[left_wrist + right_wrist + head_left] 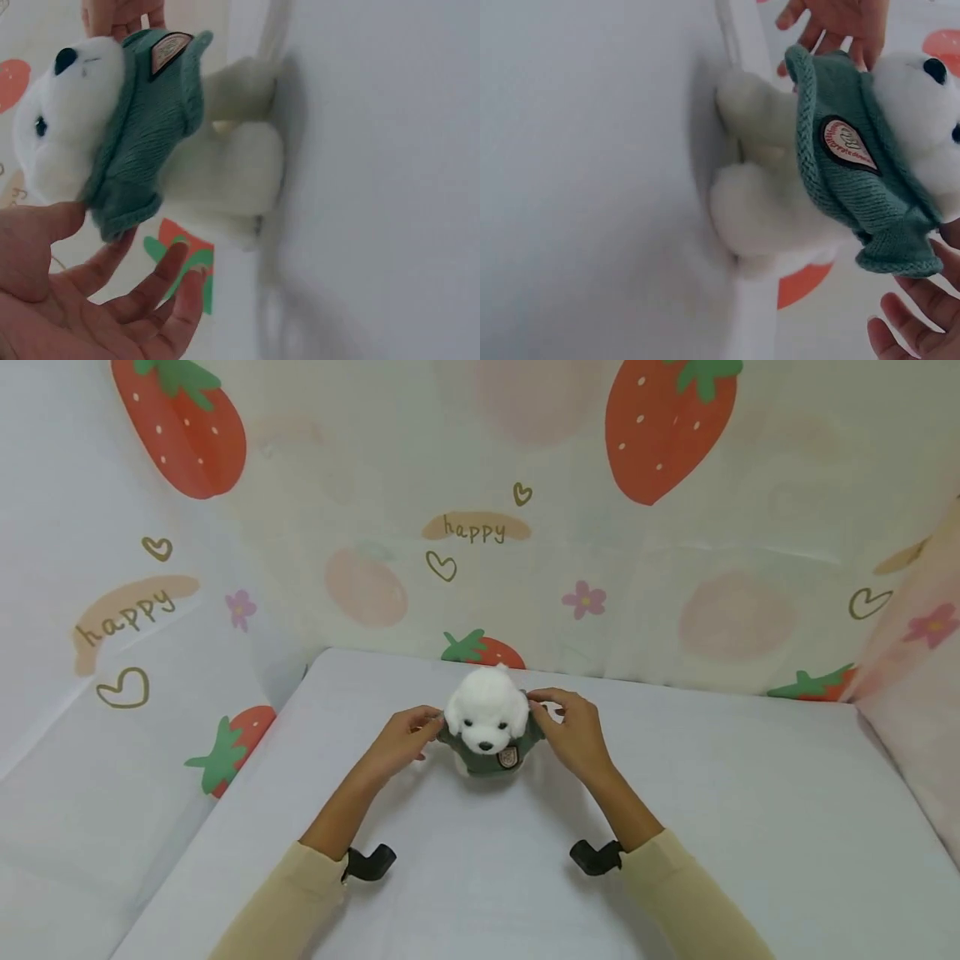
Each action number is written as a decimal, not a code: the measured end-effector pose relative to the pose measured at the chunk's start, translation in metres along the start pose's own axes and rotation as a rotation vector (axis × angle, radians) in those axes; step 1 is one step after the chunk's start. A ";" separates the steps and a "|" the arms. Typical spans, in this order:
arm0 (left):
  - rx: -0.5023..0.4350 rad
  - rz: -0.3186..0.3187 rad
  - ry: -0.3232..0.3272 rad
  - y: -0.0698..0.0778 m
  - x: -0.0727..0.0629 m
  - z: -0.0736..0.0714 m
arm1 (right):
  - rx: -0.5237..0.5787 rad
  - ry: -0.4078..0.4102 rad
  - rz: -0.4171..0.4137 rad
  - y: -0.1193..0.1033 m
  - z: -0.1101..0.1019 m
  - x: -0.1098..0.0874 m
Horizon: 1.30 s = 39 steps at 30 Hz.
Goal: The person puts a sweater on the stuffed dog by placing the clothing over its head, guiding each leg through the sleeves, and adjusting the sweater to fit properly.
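Strawberry pictures [667, 435] are printed on the pale cloth wall [375, 435] behind the fingers, and a white table [480, 877] is spread out under them. A fluffy toy dog [483, 697] is held between the two sets of fingers, with its feet [255, 169] rested on the table. It is dressed in a green sweater [480, 764], and a small patch [507, 757] is shown on the front, between the fingers of both hands. One sweater sleeve [129, 208] is lightly pinched by the left hand [397, 743], with its other fingers spread loosely below. The other sleeve [901, 251] is pinched in much the same way by the right hand [577, 735]. It seems that the sweater is being made straight, or that the toy is being set in place; which one cannot be told. For the next move, a soft, even touch is probably needed from both sides, so that the toy is not tipped over.
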State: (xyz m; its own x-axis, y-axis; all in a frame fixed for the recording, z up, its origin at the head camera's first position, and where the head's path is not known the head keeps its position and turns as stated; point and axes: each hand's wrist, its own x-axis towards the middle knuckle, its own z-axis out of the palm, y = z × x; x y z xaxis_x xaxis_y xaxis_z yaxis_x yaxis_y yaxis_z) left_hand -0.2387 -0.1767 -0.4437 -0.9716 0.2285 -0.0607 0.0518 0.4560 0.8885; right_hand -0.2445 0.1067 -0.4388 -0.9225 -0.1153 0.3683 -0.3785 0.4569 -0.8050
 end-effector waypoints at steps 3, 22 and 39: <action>-0.062 -0.001 0.065 -0.001 0.004 0.007 | -0.021 0.013 0.010 0.001 0.002 0.001; -0.192 -0.107 0.128 -0.031 0.032 0.023 | -0.010 -0.065 0.124 0.026 0.020 0.001; -0.408 -0.064 0.047 -0.021 0.023 0.034 | 0.301 -0.374 0.217 0.025 0.000 -0.006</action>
State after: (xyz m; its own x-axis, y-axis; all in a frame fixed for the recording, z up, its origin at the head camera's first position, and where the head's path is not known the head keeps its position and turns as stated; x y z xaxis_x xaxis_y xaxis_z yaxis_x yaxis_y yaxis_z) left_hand -0.2540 -0.1518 -0.4794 -0.9799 0.1666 -0.1095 -0.0959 0.0877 0.9915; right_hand -0.2482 0.1183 -0.4609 -0.9251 -0.3785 0.0311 -0.1298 0.2382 -0.9625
